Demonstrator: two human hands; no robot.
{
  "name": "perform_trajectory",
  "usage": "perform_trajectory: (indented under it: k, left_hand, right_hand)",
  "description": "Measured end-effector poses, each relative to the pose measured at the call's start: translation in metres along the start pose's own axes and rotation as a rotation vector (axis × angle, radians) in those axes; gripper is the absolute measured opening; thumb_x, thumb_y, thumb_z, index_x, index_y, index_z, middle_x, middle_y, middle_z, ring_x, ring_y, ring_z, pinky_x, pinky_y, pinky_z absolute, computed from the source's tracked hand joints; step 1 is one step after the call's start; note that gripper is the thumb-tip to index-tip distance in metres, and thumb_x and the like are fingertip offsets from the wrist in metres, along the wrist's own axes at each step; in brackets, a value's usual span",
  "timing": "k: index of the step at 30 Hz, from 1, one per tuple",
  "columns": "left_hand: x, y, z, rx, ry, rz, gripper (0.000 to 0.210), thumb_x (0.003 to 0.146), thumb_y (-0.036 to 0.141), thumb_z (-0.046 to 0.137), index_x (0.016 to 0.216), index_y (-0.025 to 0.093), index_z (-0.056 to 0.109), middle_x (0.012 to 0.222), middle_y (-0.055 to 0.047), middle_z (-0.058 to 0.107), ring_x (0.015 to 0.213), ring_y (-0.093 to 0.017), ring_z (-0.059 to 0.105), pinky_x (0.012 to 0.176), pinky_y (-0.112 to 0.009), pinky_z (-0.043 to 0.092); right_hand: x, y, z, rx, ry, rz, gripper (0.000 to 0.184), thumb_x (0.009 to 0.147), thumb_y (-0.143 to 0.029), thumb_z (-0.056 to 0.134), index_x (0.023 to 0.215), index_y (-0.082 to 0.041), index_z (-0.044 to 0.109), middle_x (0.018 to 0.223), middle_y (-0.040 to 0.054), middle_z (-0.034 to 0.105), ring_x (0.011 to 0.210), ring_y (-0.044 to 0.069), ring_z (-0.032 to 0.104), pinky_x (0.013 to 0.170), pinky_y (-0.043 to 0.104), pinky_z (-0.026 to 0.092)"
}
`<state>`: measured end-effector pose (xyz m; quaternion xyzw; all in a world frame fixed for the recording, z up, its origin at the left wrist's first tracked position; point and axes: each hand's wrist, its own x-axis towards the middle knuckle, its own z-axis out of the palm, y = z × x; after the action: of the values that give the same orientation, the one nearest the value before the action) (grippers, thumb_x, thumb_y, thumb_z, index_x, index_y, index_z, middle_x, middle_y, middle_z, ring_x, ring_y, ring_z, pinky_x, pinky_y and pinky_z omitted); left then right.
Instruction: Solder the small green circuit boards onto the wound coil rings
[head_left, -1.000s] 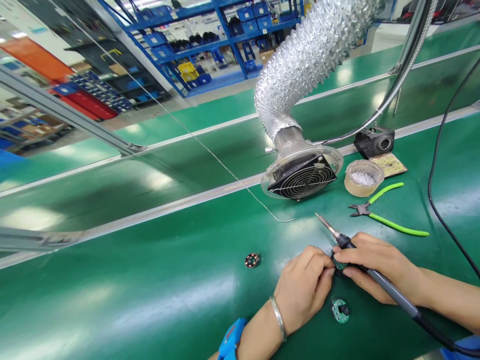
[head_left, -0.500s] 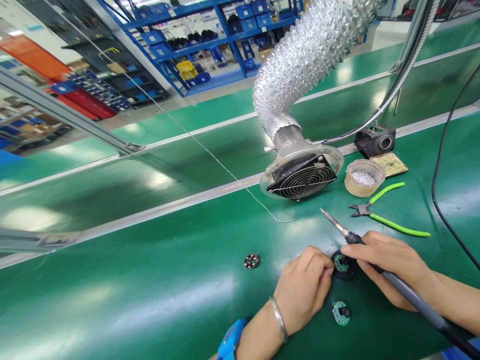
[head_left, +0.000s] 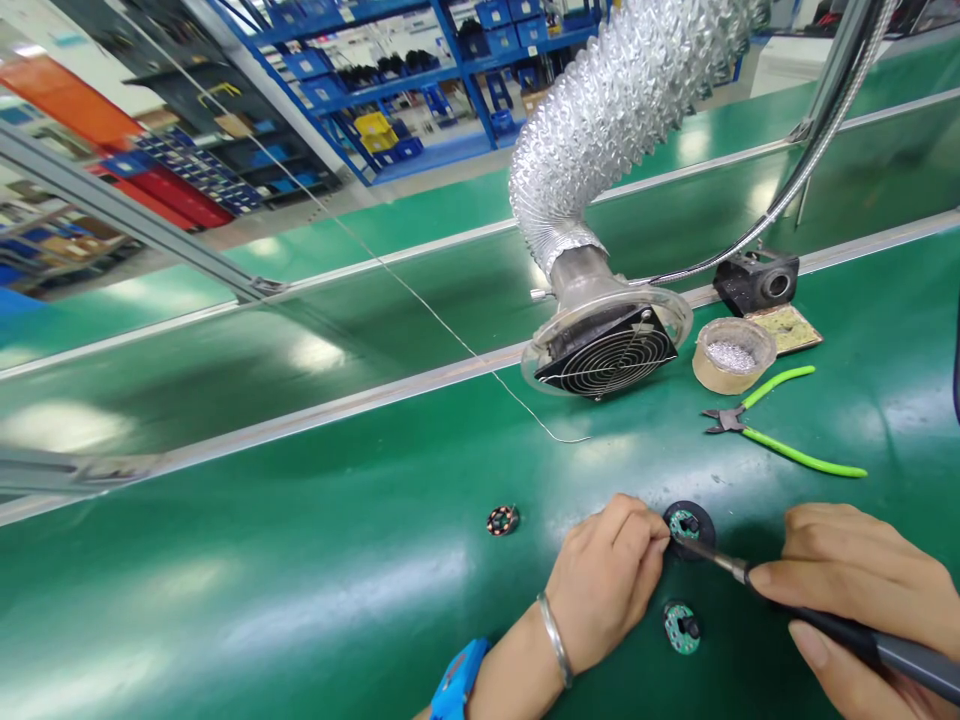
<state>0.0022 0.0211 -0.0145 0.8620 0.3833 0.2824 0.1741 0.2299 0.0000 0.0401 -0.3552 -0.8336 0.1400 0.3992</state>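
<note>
My right hand (head_left: 862, 590) grips a soldering iron (head_left: 814, 612), its tip pointing left and touching or just above the small round green circuit board (head_left: 684, 524). That board sits in a black round base (head_left: 703, 522) on the bench. My left hand (head_left: 611, 585) has its fingers pinched at the board's left edge; whether they grip the board or something small there is hidden. Closer to me lies a second round green board (head_left: 682, 628) with a black part on it. Left of my left hand rests a ring-shaped coil with copper windings (head_left: 502, 519).
Green-handled cutters (head_left: 799, 460) lie open behind my right hand. Beyond them stand a round tub of silvery bits (head_left: 729, 358), a yellow sponge tray (head_left: 787, 328) and a black iron stand (head_left: 757, 280). A fume extractor (head_left: 611, 355) hangs over the bench; solder wire (head_left: 491, 372) dangles beside it.
My right hand has moved right and toward me, turning the soldering iron so its tip comes down to the board in the black base. My left hand stays nearly still.
</note>
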Motion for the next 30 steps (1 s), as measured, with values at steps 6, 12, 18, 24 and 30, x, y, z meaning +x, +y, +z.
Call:
perform_trajectory:
  k: [6,12,18,24,30]
  left_hand:
    - [0.001,0.000,0.000,0.013,-0.005,-0.006,0.010,0.093,0.013,0.044,0.096,0.020,0.051,0.086,-0.003,0.061,0.073,-0.016,0.060,0.065,-0.026,0.054]
    - [0.001,0.001,-0.001,0.022,-0.010,-0.007,0.011,0.093,0.014,0.043,0.095,0.020,0.051,0.085,-0.003,0.061,0.073,-0.016,0.061,0.064,-0.026,0.055]
    - [0.000,0.002,-0.001,0.032,-0.014,-0.005,0.010,0.093,0.013,0.043,0.095,0.020,0.050,0.085,-0.004,0.061,0.073,-0.016,0.061,0.064,-0.027,0.055]
    - [0.001,0.001,0.000,0.039,-0.001,0.002,0.011,0.093,0.012,0.042,0.095,0.020,0.050,0.085,-0.003,0.061,0.071,-0.016,0.061,0.062,-0.026,0.054]
    - [0.001,0.002,-0.002,0.019,-0.011,0.006,0.012,0.093,0.011,0.042,0.095,0.020,0.050,0.085,-0.003,0.061,0.073,-0.016,0.060,0.064,-0.026,0.054]
  right_hand:
    - [-0.006,0.001,-0.001,0.020,-0.054,0.012,0.030,0.081,-0.007,0.048,0.107,-0.020,0.057,0.071,0.0047,0.068,0.066,0.022,0.067,0.060,0.037,0.055]
    - [-0.006,0.003,0.001,0.061,-0.076,0.017,0.036,0.081,-0.009,0.049,0.114,-0.023,0.055,0.073,0.0075,0.068,0.067,0.025,0.067,0.056,0.041,0.054]
    - [-0.004,0.003,0.002,0.044,-0.022,0.035,0.024,0.088,-0.014,0.049,0.108,-0.024,0.057,0.071,0.0061,0.068,0.065,0.024,0.067,0.054,0.039,0.053]
    - [-0.004,0.003,-0.005,0.008,0.013,0.022,0.020,0.093,-0.022,0.045,0.106,-0.024,0.060,0.073,0.0072,0.069,0.069,0.025,0.068,0.055,0.037,0.054]
    - [0.005,0.022,0.019,0.097,0.066,-0.016,0.039,0.088,-0.008,0.050,0.124,-0.022,0.055,0.073,0.0016,0.067,0.060,0.016,0.063,0.053,0.028,0.051]
